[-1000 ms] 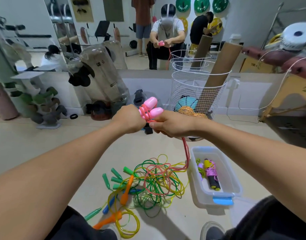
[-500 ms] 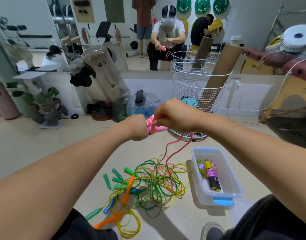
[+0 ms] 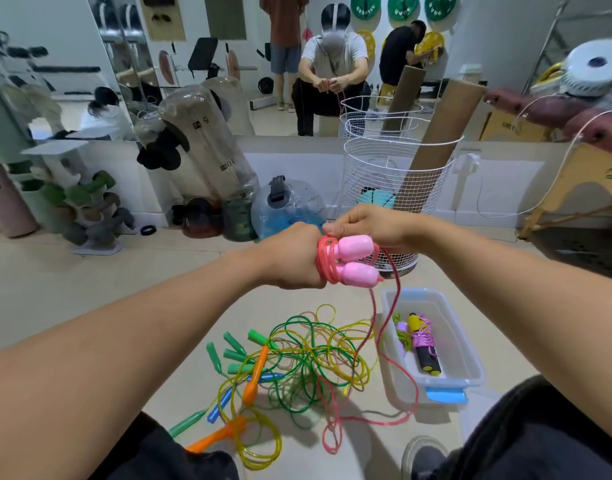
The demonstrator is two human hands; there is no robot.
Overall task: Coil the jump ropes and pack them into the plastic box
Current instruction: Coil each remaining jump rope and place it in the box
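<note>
Left hand: the left hand (image 3: 290, 258), at the centre of the frame, is closed in a fist around the two pink handles (image 3: 353, 259), which stick out to the right side by side.
Right hand: the right hand (image 3: 370, 225), just above and touching the handles, pinches the pink cord (image 3: 396, 292) between curled fingers at the top of the bundle.
Wire basket: a tall white wire basket (image 3: 384, 181) stands behind the hands, upper centre, with a cardboard tube (image 3: 432, 147) leaning in it.
Rope pile: a tangle of green, yellow, orange and blue jump ropes (image 3: 297, 362) lies on the floor at lower centre.
Plastic box: a clear plastic box (image 3: 460, 344) sits on the floor at lower right, just beside the pile, holding a coiled rope bundle (image 3: 423, 344).
Pink rope: several turns are wound round the handles; the loose cord hangs down from them, crosses the box's left rim and ends in loops on the floor in front of the box.
</note>
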